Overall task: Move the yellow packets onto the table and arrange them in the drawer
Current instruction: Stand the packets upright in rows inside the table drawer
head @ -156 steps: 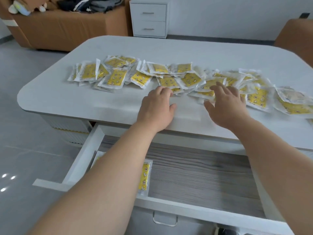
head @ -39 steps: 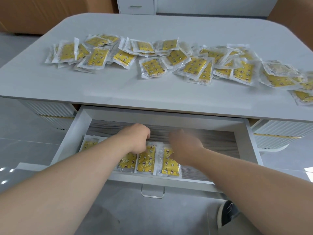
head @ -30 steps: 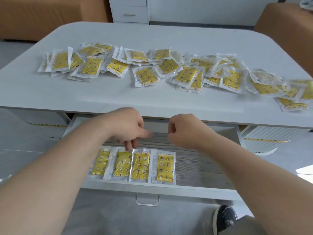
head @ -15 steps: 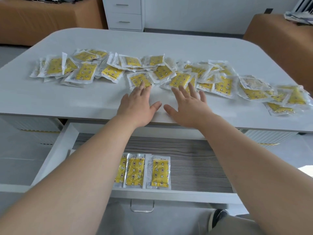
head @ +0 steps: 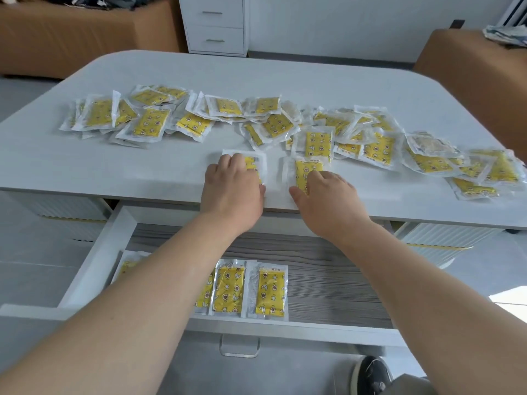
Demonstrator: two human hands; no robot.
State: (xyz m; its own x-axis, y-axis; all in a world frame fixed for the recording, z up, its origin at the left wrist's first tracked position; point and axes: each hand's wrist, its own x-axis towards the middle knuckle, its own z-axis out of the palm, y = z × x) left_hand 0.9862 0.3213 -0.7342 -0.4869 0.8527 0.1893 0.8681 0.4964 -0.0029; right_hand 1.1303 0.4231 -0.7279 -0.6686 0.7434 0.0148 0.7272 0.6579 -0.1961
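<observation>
Many yellow packets [head: 148, 125] in clear wrappers lie in a loose band across the white table [head: 285, 75]. My left hand [head: 232, 186] rests fingers-down on one packet [head: 256, 163] near the table's front edge. Beside it, my right hand [head: 328, 198] presses on another packet [head: 306, 168]. Neither thumb is under a packet. Below, the open drawer [head: 94, 263] holds several packets [head: 271, 292] in a neat row along its front; my left forearm hides part of that row.
A white two-drawer cabinet [head: 215, 24] stands behind the table. Brown sofas sit at the back left [head: 71, 32] and back right [head: 470, 67]. The drawer's right half shows bare wood grain [head: 336, 286]. A shoe [head: 370, 374] is on the floor below.
Both hands left the drawer and rose to the tabletop. Each has slid one packet out of the pile toward the table's front edge.
</observation>
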